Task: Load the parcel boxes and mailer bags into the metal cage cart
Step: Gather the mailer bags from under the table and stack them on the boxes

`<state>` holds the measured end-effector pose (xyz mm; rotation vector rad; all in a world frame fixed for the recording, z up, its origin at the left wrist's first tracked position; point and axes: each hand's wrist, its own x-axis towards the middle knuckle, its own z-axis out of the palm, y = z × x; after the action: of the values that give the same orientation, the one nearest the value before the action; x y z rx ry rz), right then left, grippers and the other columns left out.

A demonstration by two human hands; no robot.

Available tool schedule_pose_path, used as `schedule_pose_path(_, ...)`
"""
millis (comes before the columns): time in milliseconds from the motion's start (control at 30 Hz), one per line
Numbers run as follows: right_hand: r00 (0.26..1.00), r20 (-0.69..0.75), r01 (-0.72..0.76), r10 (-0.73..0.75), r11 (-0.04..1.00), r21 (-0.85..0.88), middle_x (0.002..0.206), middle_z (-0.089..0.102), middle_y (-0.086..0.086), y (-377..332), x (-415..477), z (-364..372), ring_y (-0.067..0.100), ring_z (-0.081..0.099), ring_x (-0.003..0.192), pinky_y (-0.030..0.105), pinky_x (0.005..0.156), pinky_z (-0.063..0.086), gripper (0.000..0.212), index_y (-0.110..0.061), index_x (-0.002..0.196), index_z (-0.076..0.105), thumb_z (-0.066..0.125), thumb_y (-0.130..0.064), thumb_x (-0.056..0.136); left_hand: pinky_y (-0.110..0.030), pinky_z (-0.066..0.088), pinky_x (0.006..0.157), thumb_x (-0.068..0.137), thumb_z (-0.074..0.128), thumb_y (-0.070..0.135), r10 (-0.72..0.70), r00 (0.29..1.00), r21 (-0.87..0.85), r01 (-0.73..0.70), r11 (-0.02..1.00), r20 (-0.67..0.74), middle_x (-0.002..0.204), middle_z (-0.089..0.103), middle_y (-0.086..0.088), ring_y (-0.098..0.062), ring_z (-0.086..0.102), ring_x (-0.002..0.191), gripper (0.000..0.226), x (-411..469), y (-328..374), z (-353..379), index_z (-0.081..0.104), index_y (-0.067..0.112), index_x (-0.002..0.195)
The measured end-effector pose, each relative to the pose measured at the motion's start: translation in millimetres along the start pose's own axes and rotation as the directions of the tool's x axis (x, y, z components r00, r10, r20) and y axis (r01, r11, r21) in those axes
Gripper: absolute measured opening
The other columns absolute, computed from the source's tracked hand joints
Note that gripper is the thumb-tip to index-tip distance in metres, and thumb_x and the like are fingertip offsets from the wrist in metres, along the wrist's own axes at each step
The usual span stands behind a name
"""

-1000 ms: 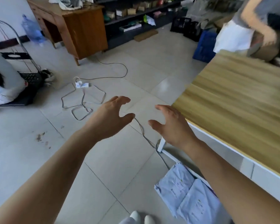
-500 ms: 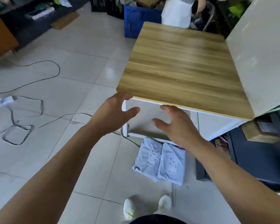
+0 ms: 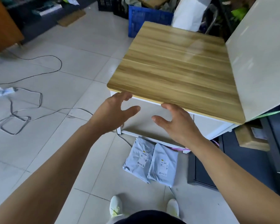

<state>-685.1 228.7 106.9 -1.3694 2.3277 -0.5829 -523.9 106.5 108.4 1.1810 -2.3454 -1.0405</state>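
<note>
While both our arms stretch forward, we enter the left hand (image 3: 115, 110) first: fingers spread and loose, holding nothing, fingertips at the near left corner of the desk (image 3: 176, 67); we cannot tell whether they touch its edge. Next, the right hand (image 3: 176, 122): likewise released and empty, thumb pointing toward its partner, forefinger up by the desk's near edge. The desk has a wood-grain top on a white frame.

Below our hands we count two pale grey mailer bags (image 3: 138, 159), flat on the tiled floor (image 3: 71, 70), side by side and touching, labels up, their far ends at the desk's lower rail, just ahead of our white shoes (image 3: 116, 207).

Further out we note:
- a cardboard box (image 3: 250, 138) low at the desk's right
- a blue crate (image 3: 145, 18) beyond its far edge
- a white power strip (image 3: 2, 91) with looping cables, well to the left
</note>
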Motion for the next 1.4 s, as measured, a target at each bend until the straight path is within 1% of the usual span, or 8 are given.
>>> schedule_pose_path(267,0.984,0.177,0.041,-0.034,0.999,-0.034,0.145,0.046,0.005,96.6,-2.7,-14.9,0.021,0.039,0.135,0.026,0.107,0.027,0.063,-0.012,0.142,0.042,0.057,-0.047,0.091,-0.022,0.036,0.086,0.087,0.062,0.046,-0.192,0.981,0.021,0.192,0.981,-0.002,0.13,0.056,0.006,-0.014,0.056,0.113,0.053,-18.2,19.0,95.9,0.051,0.021,0.133)
schedule_pose_path(533,0.938,0.318,-0.096,0.138,0.985,-0.145,0.139,0.051,0.013,184.0,14.7,38.6,0.029,0.046,0.129,0.039,0.105,0.037,0.062,-0.008,0.138,0.045,0.057,-0.047,0.091,-0.025,0.036,0.095,0.09,0.061,0.04,-0.36,0.928,0.09,0.352,0.932,0.101,0.136,0.053,-0.001,-0.02,0.05,0.124,0.052,-22.4,-21.9,193.3,0.05,0.016,0.135)
schedule_pose_path(733,0.928,0.312,-0.16,0.204,0.974,-0.161,0.128,0.057,0.016,245.3,36.0,122.0,0.033,0.051,0.12,0.041,0.098,0.04,0.055,-0.001,0.126,0.051,0.057,-0.043,0.092,-0.032,0.04,0.098,0.091,0.058,0.041,-0.428,0.887,0.185,0.398,0.899,0.171,0.137,0.052,-0.004,-0.025,0.051,0.122,0.054,4.0,-100.4,266.2,0.046,0.016,0.137)
schedule_pose_path(867,0.912,0.31,-0.236,0.27,0.961,-0.144,0.116,0.063,0.013,303.4,54.9,198.7,0.033,0.056,0.112,0.039,0.09,0.045,0.051,-0.005,0.117,0.055,0.059,-0.047,0.089,-0.036,0.042,0.099,0.092,0.057,0.042,-0.441,0.872,0.24,0.391,0.889,0.213,0.139,0.05,-0.005,-0.028,0.051,0.122,0.055,23.8,-158.2,332.4,0.044,0.016,0.139)
schedule_pose_path(1100,0.861,0.327,-0.349,0.39,0.92,-0.177,0.141,0.048,0.015,410.4,82.6,327.1,0.031,0.044,0.131,0.038,0.101,0.038,0.063,-0.004,0.137,0.044,0.054,-0.048,0.092,-0.035,0.035,0.101,0.094,0.053,0.039,-0.416,0.857,0.317,0.321,0.893,0.304,0.135,0.054,-0.008,-0.03,0.051,0.122,0.05,64.0,-252.9,474.3,0.045,0.014,0.136)
schedule_pose_path(1200,0.853,0.309,-0.379,0.42,0.906,-0.187,0.135,0.052,0.015,454.0,96.6,374.7,0.033,0.048,0.124,0.038,0.096,0.041,0.062,-0.004,0.133,0.047,0.055,-0.05,0.091,-0.038,0.035,0.102,0.094,0.052,0.038,-0.402,0.85,0.339,0.289,0.895,0.339,0.132,0.055,-0.009,-0.031,0.052,0.121,0.048,81.2,-289.3,532.4,0.046,0.013,0.134)
schedule_pose_path(1300,0.848,0.285,-0.405,0.448,0.893,-0.198,0.126,0.058,0.017,493.4,110.6,419.4,0.034,0.054,0.116,0.037,0.088,0.043,0.059,-0.003,0.123,0.051,0.055,-0.052,0.09,-0.037,0.041,0.095,0.093,0.055,0.035,-0.383,0.846,0.325,0.268,0.907,0.371,0.132,0.053,-0.013,-0.032,0.052,0.119,0.048,97.8,-322.0,587.4,0.046,0.009,0.133)
schedule_pose_path(1400,0.834,0.261,-0.461,0.487,0.874,-0.156,0.127,0.057,0.016,525.9,122.7,455.3,0.034,0.054,0.117,0.036,0.087,0.043,0.059,-0.002,0.125,0.05,0.056,-0.05,0.09,-0.033,0.042,0.089,0.093,0.057,0.032,-0.379,0.829,0.294,0.273,0.916,0.411,0.132,0.051,-0.016,-0.032,0.051,0.118,0.05,113.3,-349.1,634.6,0.044,0.005,0.134)
